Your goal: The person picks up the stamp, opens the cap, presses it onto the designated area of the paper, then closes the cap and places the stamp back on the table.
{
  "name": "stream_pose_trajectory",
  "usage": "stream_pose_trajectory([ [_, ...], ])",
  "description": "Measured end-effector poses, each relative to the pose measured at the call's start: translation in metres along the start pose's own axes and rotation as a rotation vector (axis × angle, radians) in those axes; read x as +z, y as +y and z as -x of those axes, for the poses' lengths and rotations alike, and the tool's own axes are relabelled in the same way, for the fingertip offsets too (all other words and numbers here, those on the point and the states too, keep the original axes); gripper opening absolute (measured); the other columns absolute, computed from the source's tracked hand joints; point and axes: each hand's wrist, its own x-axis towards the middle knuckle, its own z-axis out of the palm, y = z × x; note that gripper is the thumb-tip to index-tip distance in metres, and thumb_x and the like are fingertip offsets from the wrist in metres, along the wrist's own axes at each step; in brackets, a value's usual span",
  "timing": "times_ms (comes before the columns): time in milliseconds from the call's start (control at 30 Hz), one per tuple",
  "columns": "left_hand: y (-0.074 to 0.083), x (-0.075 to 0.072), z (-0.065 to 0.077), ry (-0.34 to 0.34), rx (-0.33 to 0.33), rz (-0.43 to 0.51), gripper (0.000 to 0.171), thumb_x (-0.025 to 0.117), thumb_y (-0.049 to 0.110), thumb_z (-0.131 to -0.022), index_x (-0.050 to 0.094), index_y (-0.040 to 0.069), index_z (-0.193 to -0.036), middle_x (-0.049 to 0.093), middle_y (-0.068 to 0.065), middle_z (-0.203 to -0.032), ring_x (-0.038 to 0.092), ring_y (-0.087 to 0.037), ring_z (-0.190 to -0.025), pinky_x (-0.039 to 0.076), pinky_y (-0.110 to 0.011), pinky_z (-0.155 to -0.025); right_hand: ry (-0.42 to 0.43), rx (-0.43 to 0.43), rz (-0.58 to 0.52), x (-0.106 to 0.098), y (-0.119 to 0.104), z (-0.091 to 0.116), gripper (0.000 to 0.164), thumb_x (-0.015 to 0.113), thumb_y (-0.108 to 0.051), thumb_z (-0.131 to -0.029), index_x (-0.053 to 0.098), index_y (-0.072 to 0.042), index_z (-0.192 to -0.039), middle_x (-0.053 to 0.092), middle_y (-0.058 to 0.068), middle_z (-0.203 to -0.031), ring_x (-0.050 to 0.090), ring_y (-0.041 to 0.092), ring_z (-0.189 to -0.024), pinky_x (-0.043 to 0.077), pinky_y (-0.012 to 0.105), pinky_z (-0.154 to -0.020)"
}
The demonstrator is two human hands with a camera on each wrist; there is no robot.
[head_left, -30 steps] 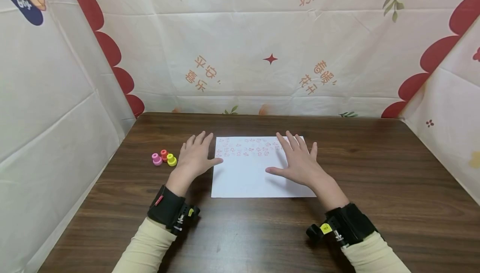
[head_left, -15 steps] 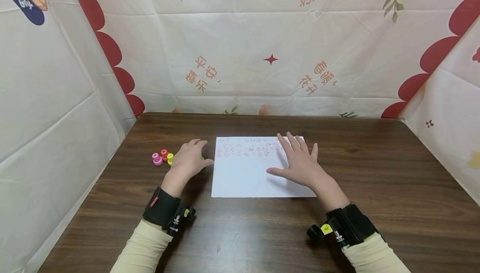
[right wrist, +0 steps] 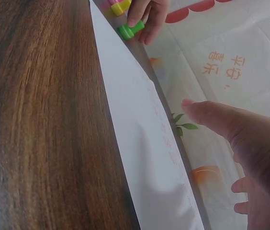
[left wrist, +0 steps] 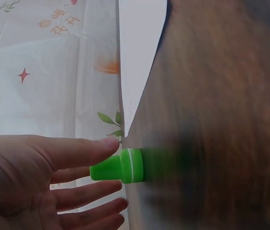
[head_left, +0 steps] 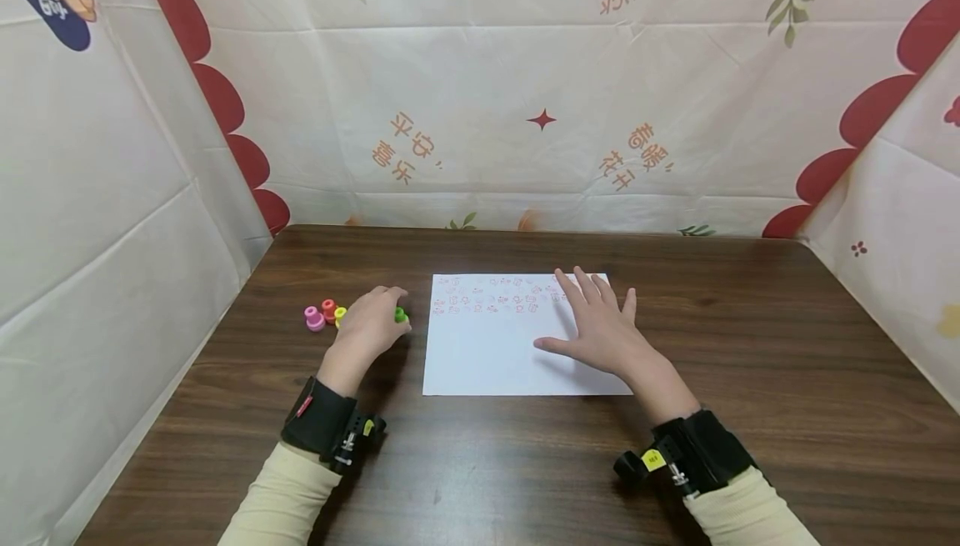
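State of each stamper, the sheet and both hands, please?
Left hand: around green stamper, grip unclear
Right hand: spread, above paper sheet
Green stamper: upright, partly hidden by left hand
Yellow stamper: upright, partly hidden
Red stamper: upright, untouched
Pink stamper: upright, untouched
Paper sheet: flat, far part marked red

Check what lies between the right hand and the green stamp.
From the right hand to the green stamp: white paper, then a narrow strip of bare table, as the head view shows.

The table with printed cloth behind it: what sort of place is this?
Probably a makeshift booth for recording handwork: printed cloth hangs behind and on both sides of the table, and each wrist wears a small camera.
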Motion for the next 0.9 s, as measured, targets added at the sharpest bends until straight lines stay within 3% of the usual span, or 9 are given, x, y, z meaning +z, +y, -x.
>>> stream_pose_trajectory([
  [200,-0.0020,0.0006,-0.0021,-0.005,-0.028,0.006,0.042,0.070,0.016,-0.093,0.061,0.008,-0.132,0.063,-0.018,-0.127,0.061,-0.031,-0.097,0.055,-0.046,-0.085,0.003,-0.004,-0.004,0.0011,0.0010,0.0005,0.110,0.068,-0.068,-0.080,0.014,-0.018,-0.161,0.014,0.021,-0.166,0.013,0.047,-0.151,-0.002,0.082,-0.108],
  [467,-0.0043,0.0011,-0.0016,0.007,-0.024,0.008,0.026,0.067,0.014,-0.094,0.067,0.006,-0.119,0.067,-0.014,-0.103,0.059,-0.028,-0.082,0.049,-0.035,-0.067,0.006,-0.008,-0.007,0.0025,0.0015,0.0011,0.109,0.068,-0.068,-0.080,0.014,-0.017,-0.161,0.014,0.021,-0.166,0.014,0.046,-0.150,-0.002,0.082,-0.108],
  [900,-0.0005,0.0004,-0.0014,0.048,-0.007,0.030,0.023,0.070,0.020,-0.093,0.068,0.007,-0.113,0.065,-0.010,-0.094,0.056,-0.024,-0.074,0.040,-0.029,-0.060,0.004,-0.006,-0.005,0.0021,0.0010,0.0013,0.109,0.068,-0.068,-0.081,0.014,-0.018,-0.161,0.015,0.020,-0.166,0.014,0.046,-0.151,-0.002,0.082,-0.108],
])
